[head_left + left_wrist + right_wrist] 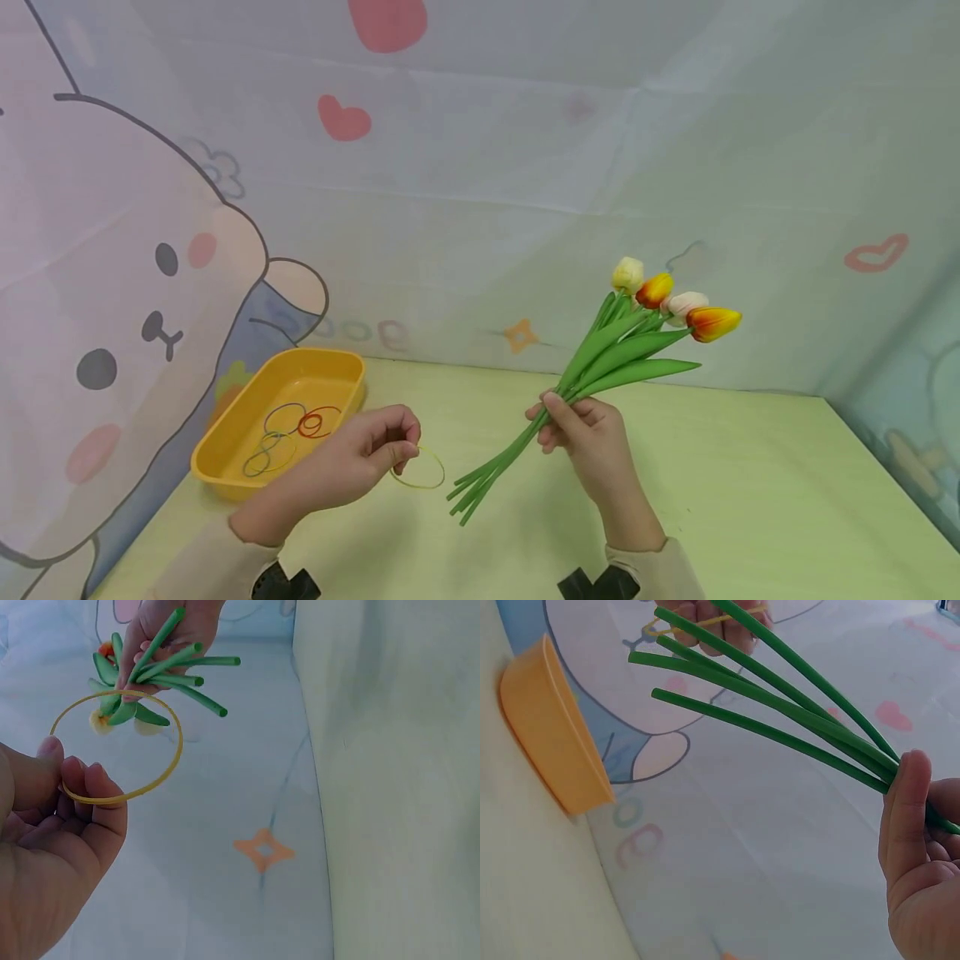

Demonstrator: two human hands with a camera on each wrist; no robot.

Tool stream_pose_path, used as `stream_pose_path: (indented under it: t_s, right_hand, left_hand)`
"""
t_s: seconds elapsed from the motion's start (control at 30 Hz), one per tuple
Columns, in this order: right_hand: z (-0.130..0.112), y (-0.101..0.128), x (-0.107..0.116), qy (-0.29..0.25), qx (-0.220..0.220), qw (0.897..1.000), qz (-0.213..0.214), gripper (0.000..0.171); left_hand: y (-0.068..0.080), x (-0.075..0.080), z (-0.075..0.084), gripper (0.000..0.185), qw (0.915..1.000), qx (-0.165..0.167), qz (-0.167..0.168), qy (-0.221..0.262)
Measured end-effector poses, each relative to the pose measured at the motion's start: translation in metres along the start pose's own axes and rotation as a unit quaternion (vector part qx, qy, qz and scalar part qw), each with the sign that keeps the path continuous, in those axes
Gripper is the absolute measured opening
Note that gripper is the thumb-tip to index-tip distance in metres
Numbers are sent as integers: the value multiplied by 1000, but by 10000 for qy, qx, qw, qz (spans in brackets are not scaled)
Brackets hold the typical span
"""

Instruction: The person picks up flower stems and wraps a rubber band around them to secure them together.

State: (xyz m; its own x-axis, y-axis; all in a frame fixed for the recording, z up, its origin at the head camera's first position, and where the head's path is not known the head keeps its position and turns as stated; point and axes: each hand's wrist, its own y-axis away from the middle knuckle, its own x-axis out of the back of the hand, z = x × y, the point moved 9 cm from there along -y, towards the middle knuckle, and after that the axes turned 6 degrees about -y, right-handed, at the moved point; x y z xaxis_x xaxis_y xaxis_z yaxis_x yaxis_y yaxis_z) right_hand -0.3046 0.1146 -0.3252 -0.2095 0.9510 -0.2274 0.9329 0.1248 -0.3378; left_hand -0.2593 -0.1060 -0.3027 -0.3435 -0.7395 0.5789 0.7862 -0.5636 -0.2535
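Note:
My right hand [592,437] grips a bunch of artificial tulips [622,350] by the stems, held up over the table. The blossoms, white, pale yellow and orange-red, point to the upper right; the bare stem ends [727,679] slant down toward my left hand. Between thumb and fingers, my left hand [360,454] pinches a yellow rubber band [176,754], which hangs as an open loop. In the head view the loop lies just left of the stem ends, apart from them. Behind the loop, the left wrist view shows the stems and leaves.
A yellow plastic tray [217,479] stands at the table's left, behind my left hand. Inside it lie several rubber bands, among them a red one [311,427] and a blue one [272,410]. A printed cloth backdrop [480,250] rises along the far edge of the pale green table [750,500].

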Motion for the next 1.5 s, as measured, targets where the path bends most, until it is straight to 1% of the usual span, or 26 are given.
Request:
stream_pose_path:
  t_s: [0.4,0.57,0.83,1.1,1.17,1.43,1.5]
  right_hand:
    - [-3,0,6,-67,0,9998,188,21]
    - [-4,0,8,-146,5,9996,251,21]
    - [-6,1,9,-226,25,9993,287,22]
    - [-10,2,7,-318,92,9993,165,23]
    - [-10,3,6,-311,83,9994,143,22]
    - [-9,3,2,-192,44,9998,64,22]
    - [-8,4,0,-189,41,9998,17,21]
  left_hand:
    - [-2,-25,26,10,9980,-361,-452,244]
    - [-3,-33,35,11,9968,-493,-541,333]
    - [-11,-45,39,11,9955,-527,-664,418]
    - [-20,-58,41,10,9948,-492,-752,474]
    - [-23,-61,42,10,9942,-534,-781,512]
    - [-31,-68,49,11,9931,-700,-830,438]
    - [-32,-68,49,10,9934,-663,-838,411]
